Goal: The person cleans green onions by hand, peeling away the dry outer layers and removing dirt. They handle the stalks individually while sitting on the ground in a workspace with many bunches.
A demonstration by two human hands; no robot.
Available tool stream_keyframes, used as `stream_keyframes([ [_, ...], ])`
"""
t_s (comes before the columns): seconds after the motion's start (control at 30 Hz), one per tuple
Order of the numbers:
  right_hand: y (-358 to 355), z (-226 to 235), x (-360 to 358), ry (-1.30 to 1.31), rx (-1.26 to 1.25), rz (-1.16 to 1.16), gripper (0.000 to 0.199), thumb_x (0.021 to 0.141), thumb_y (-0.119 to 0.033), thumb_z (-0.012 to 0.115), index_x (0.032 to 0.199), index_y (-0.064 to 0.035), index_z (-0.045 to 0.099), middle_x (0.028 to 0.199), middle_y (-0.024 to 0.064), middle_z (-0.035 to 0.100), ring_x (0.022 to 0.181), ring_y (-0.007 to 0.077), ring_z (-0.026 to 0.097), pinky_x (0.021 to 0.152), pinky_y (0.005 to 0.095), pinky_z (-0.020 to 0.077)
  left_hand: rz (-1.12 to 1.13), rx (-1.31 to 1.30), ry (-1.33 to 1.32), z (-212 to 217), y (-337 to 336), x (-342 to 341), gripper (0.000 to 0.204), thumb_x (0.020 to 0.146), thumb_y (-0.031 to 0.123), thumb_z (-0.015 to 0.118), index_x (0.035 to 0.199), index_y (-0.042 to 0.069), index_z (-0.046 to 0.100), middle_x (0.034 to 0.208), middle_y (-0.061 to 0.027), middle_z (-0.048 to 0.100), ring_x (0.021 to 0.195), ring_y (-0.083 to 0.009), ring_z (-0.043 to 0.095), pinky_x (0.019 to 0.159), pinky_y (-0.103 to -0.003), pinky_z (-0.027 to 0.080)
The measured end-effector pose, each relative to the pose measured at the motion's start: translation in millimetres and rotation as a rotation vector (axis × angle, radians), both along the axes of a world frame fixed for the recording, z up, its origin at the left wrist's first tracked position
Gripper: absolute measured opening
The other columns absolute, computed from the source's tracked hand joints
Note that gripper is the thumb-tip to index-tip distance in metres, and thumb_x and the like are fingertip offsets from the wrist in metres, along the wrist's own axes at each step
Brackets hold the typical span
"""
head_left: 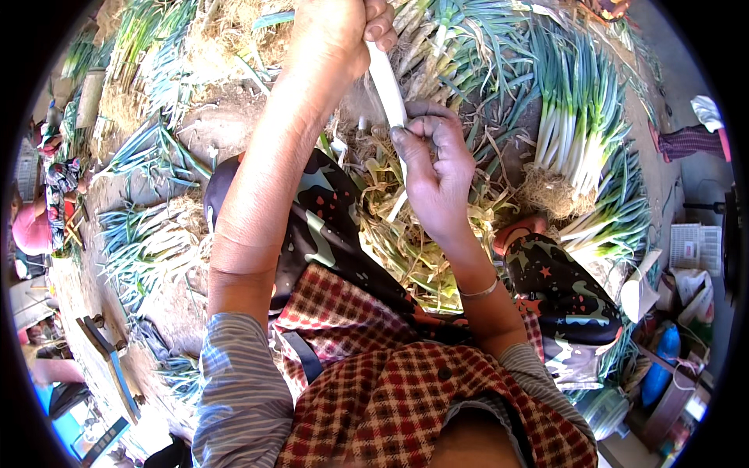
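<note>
The white stalk of a green onion (385, 82) is stretched between my two hands, slanting down to the right. My left hand (337, 35), near the top edge, has its fingers wrapped round the upper part of the stalk; what lies beyond it is cut off by the frame. Lower down, my right hand (437, 160) pinches the stalk between thumb and curled fingers, and the stalk's lower tip shows just under the thumb. Beneath my hands, between my knees, lies a heap of yellowish peeled leaves (417, 261).
To the right lies a large bundle of green onions (581, 117) with white stalks and brown roots. More onion piles (152, 242) spread at the left and the top. A blue bottle (661, 363) and a white crate (694, 246) stand far right. Other people are at the left edge.
</note>
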State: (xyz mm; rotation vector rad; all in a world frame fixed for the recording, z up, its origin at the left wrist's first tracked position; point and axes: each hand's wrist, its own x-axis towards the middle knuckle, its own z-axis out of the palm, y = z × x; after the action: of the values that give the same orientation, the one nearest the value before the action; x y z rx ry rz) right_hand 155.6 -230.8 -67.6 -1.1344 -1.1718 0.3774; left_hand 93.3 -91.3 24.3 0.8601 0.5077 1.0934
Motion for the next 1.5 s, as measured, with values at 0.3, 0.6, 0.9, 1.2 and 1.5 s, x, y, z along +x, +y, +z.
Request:
stream_keyframes([
  [0.3,-37,12,11,0.163,-0.030,0.248,0.018,0.078,0.009,0.058,0.087,-0.0025,0.047,0.093,0.0103,0.055,0.080,0.0165,0.055,0.069,0.0272,0.0462,-0.016,-0.044,-0.059,-3,16,-6,0.036,0.091,0.044,0.050,0.071,0.016,0.038,0.046,0.0032,0.030,0.034,-0.0097,0.029,0.031,-0.025,0.027],
  [0.6,-79,22,78,0.707,-0.322,0.602,0.014,0.080,-0.009,0.056,0.085,0.0035,0.056,0.070,0.0083,0.056,0.065,0.0124,0.055,0.059,0.0325,0.0483,-0.010,0.026,-0.130,4,32,-23,0.035,0.093,0.041,0.047,0.069,0.017,0.038,0.045,0.0034,0.030,0.032,-0.0091,0.029,0.030,-0.025,0.025],
  [0.9,-35,3,19,0.162,-0.500,0.166,0.023,0.091,-0.008,0.052,0.112,0.0011,0.052,0.073,0.0007,0.052,0.058,0.0045,0.047,0.047,0.0177,0.0366,-0.044,-0.084,0.104,-9,-2,6,0.029,0.093,0.034,0.047,0.076,0.011,0.044,0.053,0.0006,0.040,0.043,-0.0119,0.039,0.040,-0.027,0.034],
  [1.2,-68,-51,32,-0.030,-0.431,0.145,0.017,0.089,-0.018,0.058,0.092,-0.0017,0.055,0.059,0.0067,0.051,0.051,0.0131,0.050,0.047,0.0305,0.0395,0.105,-0.053,0.015,8,46,-20,0.032,0.098,0.034,0.035,0.096,0.007,0.052,0.059,0.0031,0.045,0.046,-0.0069,0.039,0.040,-0.021,0.035],
  [1.5,-71,-72,30,0.310,-0.492,0.200,0.021,0.092,-0.020,0.052,0.095,0.0003,0.057,0.057,0.0022,0.049,0.044,0.0083,0.040,0.041,0.0236,0.0327,0.068,0.246,0.125,13,34,-3,0.084,0.086,0.068,0.029,0.127,-0.005,0.033,0.073,-0.0151,0.063,0.063,-0.0233,0.062,0.061,-0.038,0.054],
])
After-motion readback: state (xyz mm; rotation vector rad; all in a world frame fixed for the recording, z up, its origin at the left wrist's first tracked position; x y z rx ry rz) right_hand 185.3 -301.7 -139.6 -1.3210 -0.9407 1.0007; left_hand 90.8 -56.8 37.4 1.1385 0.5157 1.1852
